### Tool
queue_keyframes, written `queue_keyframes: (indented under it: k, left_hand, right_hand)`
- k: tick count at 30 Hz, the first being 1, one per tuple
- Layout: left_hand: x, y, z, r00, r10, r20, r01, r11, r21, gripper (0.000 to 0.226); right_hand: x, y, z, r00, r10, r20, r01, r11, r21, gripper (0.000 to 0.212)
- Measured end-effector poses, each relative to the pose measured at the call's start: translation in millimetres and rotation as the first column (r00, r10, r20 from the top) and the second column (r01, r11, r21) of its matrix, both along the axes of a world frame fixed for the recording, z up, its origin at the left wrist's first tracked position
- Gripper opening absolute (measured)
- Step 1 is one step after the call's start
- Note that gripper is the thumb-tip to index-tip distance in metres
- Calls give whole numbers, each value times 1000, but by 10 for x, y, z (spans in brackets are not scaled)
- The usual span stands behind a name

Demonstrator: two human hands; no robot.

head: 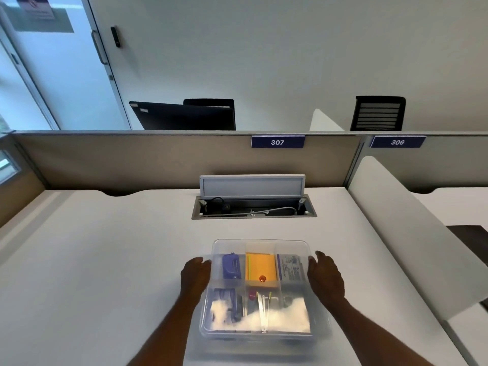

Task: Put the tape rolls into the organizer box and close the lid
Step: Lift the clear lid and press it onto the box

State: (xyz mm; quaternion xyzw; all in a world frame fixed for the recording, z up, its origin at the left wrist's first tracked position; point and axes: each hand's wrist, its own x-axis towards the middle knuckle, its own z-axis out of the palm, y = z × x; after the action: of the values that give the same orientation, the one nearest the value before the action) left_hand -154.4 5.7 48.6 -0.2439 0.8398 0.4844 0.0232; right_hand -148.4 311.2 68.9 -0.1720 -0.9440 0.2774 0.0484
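From the head view, your organizer box (260, 289) sits on the white desk (105, 260) straight ahead at 12 o'clock, with its clear lid (260, 245) already lying over the compartments. Your left hand (195, 277) rests against the box's 9 o'clock side and your right hand (326, 277) against its 3 o'clock side; on both, the fingers lie together, flat along the walls, clamped on nothing. Through the plastic you can see a purple item (231, 266), an orange pad (261, 269) and a printed card (291, 268) in the far row. Glare and blur hide much of the near row, so I cannot tell which compartment holds the tape rolls.

The step in hand looks like seating the lid. Press evenly from both sides, then run your fingertips along the rim toward 6 o'clock, where the lid looks least settled. Keep the box flat on the desk while you press, so nothing inside shifts
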Motion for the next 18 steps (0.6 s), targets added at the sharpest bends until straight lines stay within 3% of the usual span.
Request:
queue_keyframes:
  k: [5,8,11,18]
  left_hand:
    - [-302,108,51,996,-66,-53,60,992,-111,35]
    - [-322,208,-16,990,-104,-100,84,980,-181,36]
    - [-331,276,-102,983,-88,-164,57,981,-187,35]
    - [-304,327,-169,965,-35,-262,-7,987,-158,32]
  right_hand:
    - [-394,60,-14,999,-6,45,10,997,-77,40]
    - [-501,120,-103,993,85,84,-74,989,-125,40]
    - [-580,137,-157,971,206,117,-191,973,-132,40]
    - [-499,128,-187,977,209,30,-199,957,-209,38]
